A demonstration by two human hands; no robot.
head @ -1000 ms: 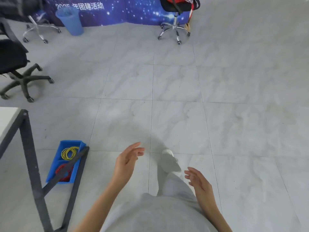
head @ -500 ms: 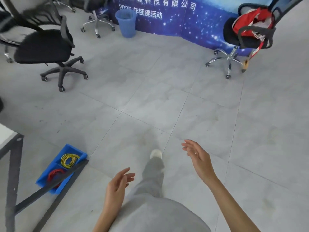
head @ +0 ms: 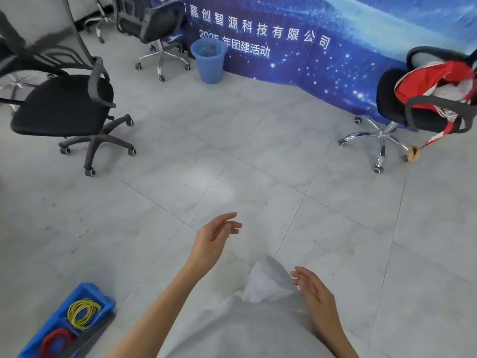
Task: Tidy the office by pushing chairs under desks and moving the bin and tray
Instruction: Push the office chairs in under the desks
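Grey marble-look floor tiles [head: 258,156] spread out ahead of me, ending at a blue starry banner [head: 335,47] printed with white Chinese characters. My left hand [head: 211,239] floats in front of me with its fingers loosely apart and slightly curled, gripping nothing. My right hand [head: 316,290] hangs lower and nearer to my body, fingers likewise spread and empty, just beside my raised knee in light grey trousers [head: 265,282]. Far ahead of my left hand, against the banner, stands the blue plastic bin [head: 208,60], upright. Just to its left is a mesh-back chair on a chrome base [head: 160,27]. Well off to the left of my left hand sits a black office chair [head: 64,107] with armrests and a black five-star base, out on the open floor. Far ahead and to the right of my right hand is another black chair [head: 392,102] on a chrome base, with a red and white bag [head: 433,83] piled on its seat. Down to the left of my left arm, on the floor, lies the blue tray [head: 85,290], with a coil of yellow bands [head: 82,311] in one compartment and red bands [head: 55,339] in the next; a dark bar [head: 90,334] crosses over it.
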